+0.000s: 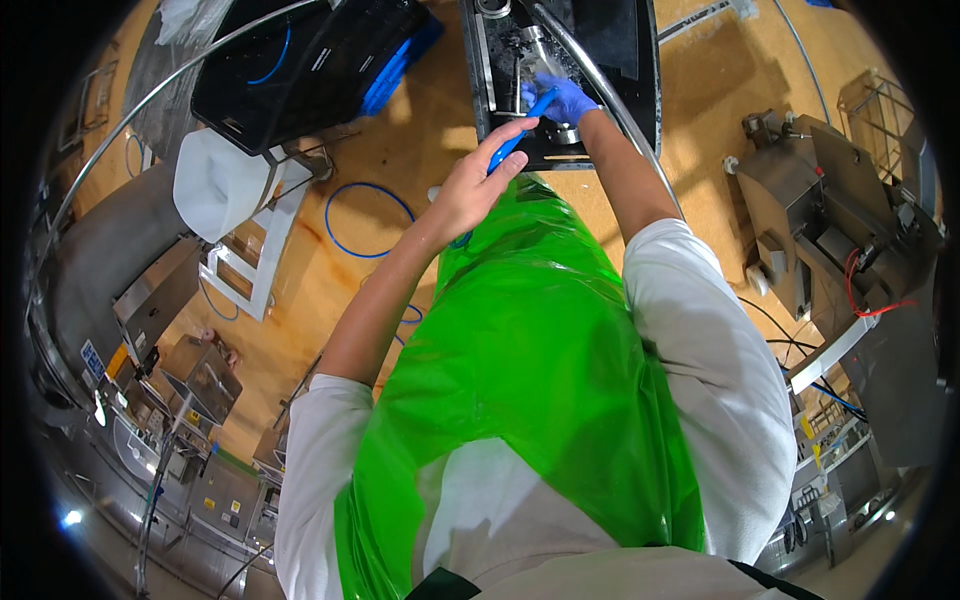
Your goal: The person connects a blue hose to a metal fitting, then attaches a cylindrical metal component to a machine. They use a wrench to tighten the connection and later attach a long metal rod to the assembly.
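Blue plastic marks the thin tool (520, 135), a long handle like that of a brush, that runs slantwise between both hands over the near edge of a black tray (640, 90). The bare left hand (475, 180) has its grip together around the lower part of that handle, thumb on top and fingers curled beneath. The right hand (565, 100), in a blue glove, meets the upper end of the handle; its fingers are bent, but whether this grip is clamped on the handle or on the metal part under it cannot be told. That round metal part (562, 132) sits just below the gloved hand, inside the tray. The tray is dark and wet-looking, with a steel fitting (492, 8) at its far end, and it rests on a table whose top is hidden beneath it. A curved steel rail (600, 85) crosses the tray and passes beside the right forearm.

Below the hands a bright green plastic apron (530, 370) hangs over a white short-sleeved shirt (720, 380). To the left, a black crate (300, 70) with a blue edge stands tilted over a white bag (215, 185) and a white frame (255, 265). A blue hose (335, 235) loops on the orange-tan floor (720, 100). Stainless steel machinery (840, 250) stands at right.
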